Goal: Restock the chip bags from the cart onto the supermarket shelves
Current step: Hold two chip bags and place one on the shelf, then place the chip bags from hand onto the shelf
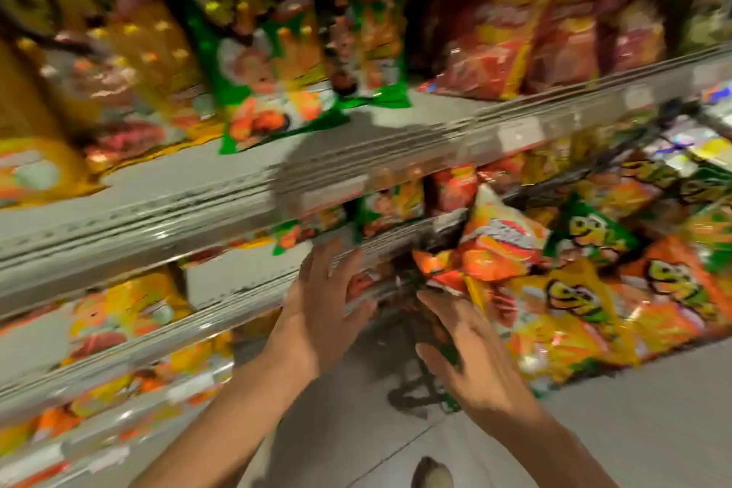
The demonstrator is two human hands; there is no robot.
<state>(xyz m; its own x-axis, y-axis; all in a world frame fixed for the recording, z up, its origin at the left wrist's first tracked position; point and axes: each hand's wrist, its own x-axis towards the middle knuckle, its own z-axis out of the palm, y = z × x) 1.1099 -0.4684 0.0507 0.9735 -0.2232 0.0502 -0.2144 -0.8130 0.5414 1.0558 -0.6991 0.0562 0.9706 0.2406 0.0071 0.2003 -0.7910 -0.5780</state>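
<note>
Fingers: left hand (325, 305) spread loosely, holding nothing, in front of a shelf edge (245, 289); right hand (471, 361) loose too, fingertips at the heaped chip bags (554, 289), grip unclear.
Chip bags: piled in the cart (420, 380), right of the shelves.
Surface: grey shelves, part stocked; pale tiled floor (633, 428).
Unclear: motion blur smears labels; cart mostly hidden.
</note>
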